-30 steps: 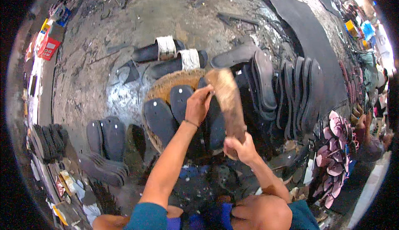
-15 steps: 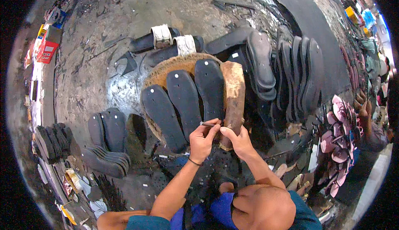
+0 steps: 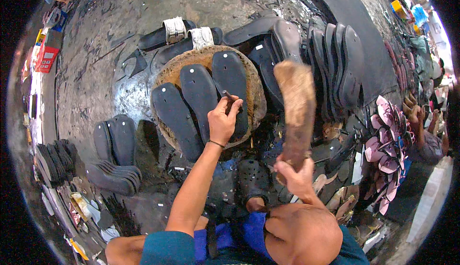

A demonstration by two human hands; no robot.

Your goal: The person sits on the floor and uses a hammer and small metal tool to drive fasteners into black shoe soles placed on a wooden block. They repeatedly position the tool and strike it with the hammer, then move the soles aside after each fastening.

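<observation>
My left hand (image 3: 221, 125) is closed around a short, dark punch (image 3: 227, 94), held over the rightmost of three black shoe soles. That sole (image 3: 229, 71), a middle sole (image 3: 198, 90) and a left sole (image 3: 176, 116) lie side by side on a round wooden block (image 3: 256, 90). Each carries a white dot and a small hole or slot near its far end. My right hand (image 3: 298, 176) grips the lower end of a thick wooden club (image 3: 298, 111), raised beside the block and smeared by motion. The punch's lower tip is hidden by my fingers.
Black soles (image 3: 352, 63) stand stacked beyond the club; another stack (image 3: 115, 176) lies at left. Two sandals with white straps (image 3: 200, 38) sit behind the block. Pink sandal pieces (image 3: 383, 145) heap at right, near another person's arm (image 3: 417, 121). Rubber scraps litter the floor.
My hands have moved apart. The left brought the punch up and over the right sole; the right swung the club away to the right. The view has shifted slightly.
</observation>
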